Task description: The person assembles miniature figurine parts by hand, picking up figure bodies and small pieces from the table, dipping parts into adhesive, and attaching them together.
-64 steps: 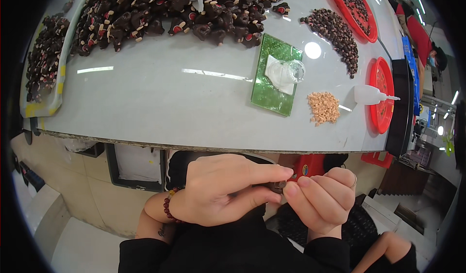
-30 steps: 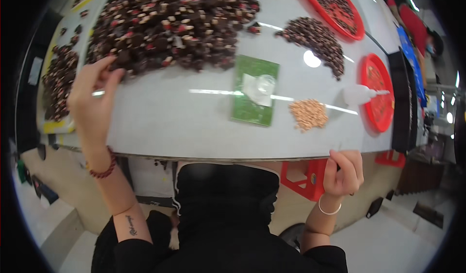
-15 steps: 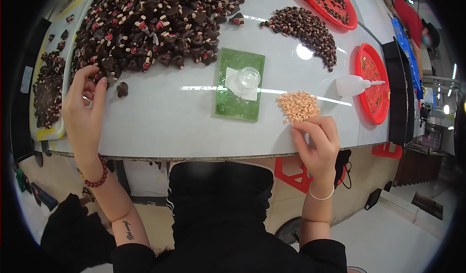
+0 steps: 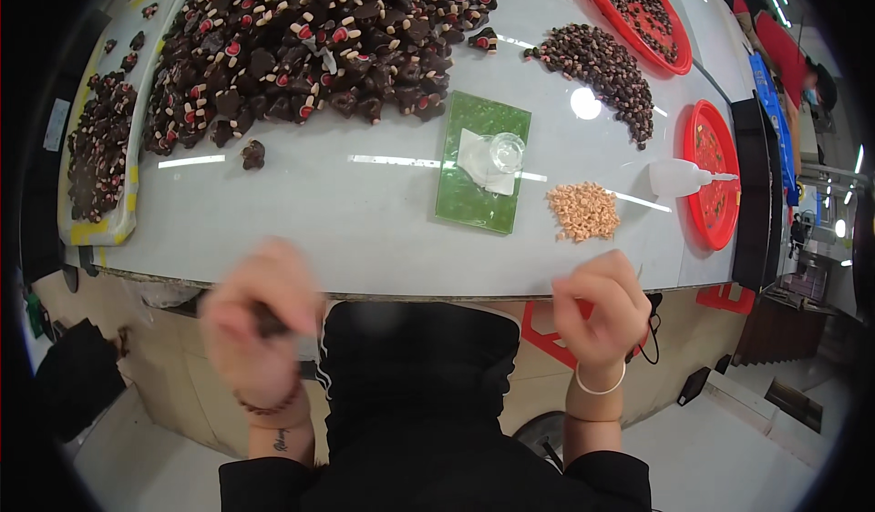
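My left hand (image 4: 260, 316), smeared by motion, is at the table's front edge with its fingers closed around a small dark brown piece (image 4: 268, 319). Over the front edge on the right, my right hand (image 4: 603, 310) has its fingers pinched together; what they hold, if anything, is hidden. Just beyond it lies a pile of small beige bits (image 4: 584, 211). A green mat (image 4: 475, 209) bears a white paper (image 4: 473, 154) and a small clear cup (image 4: 507, 154). At the far left spreads a big heap of dark brown pieces (image 4: 301, 47) with beige and red parts. One loose brown piece (image 4: 253, 154) lies before the heap.
A white squeeze bottle (image 4: 676, 178) lies with its nozzle over a red tray (image 4: 726, 213). Farther back are a pile of small dark bits (image 4: 597, 73) and another red tray (image 4: 676, 49). A yellow-edged tray (image 4: 108, 231) of brown pieces stands at the left.
My left hand has left the heap and come right and toward me, now with a brown piece in it. My right hand has drawn back slightly from the beige bits.
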